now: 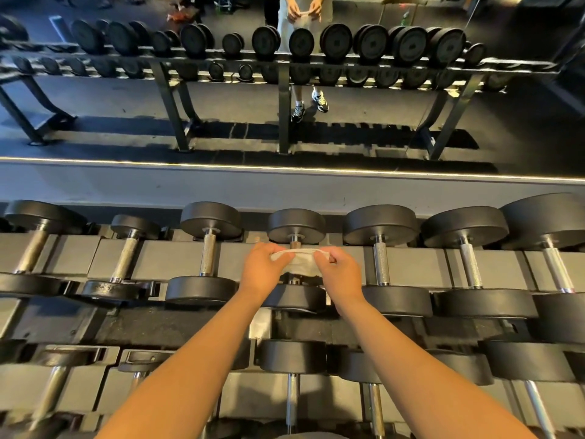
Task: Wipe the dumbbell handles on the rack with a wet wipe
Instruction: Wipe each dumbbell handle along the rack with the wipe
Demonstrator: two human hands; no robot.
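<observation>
A white wet wipe [300, 263] is stretched across the handle of the middle dumbbell [296, 224] on the upper tier of the rack [76, 253]. My left hand [262, 269] pinches the wipe's left end and my right hand [340, 274] pinches its right end. The wipe and both hands hide nearly all of that handle; only a short piece shows under the far head. Neighbouring dumbbells lie parallel, with bare knurled handles: one to the left [208, 258], one to the right [380, 263].
A lower tier holds more dumbbells [292, 356] under my forearms. Behind the rack a mirror [221, 115] reflects the rack, the floor and a person's legs and hands. A lit strip [285, 168] runs along the mirror's base.
</observation>
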